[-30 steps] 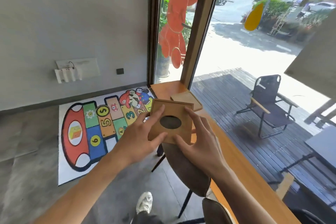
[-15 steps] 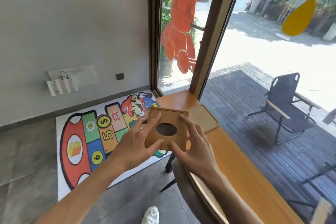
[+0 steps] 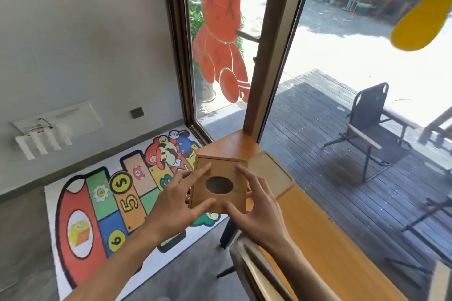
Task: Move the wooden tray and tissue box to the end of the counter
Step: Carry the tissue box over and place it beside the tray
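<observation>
A square wooden tissue box [image 3: 227, 168] with a dark oval hole in its top is held in the air between both hands, above the counter's left edge. My left hand [image 3: 179, 199] grips its left side with the thumb at the near corner. My right hand [image 3: 256, 208] grips the right side and near edge. The flat wooden tray [image 3: 270, 172] lies on the orange wooden counter [image 3: 325, 244] just right of the box, near the counter's far end by the window post.
A brown window post [image 3: 274, 56] stands at the counter's far end, with glass along the right side. A chair back [image 3: 256, 269] sits close below my right forearm. A colourful play mat [image 3: 117, 193] covers the floor at left.
Both hands have carried the tissue box forward along the counter; the tray and the counter's far end now appear closer. The grip is unchanged.
</observation>
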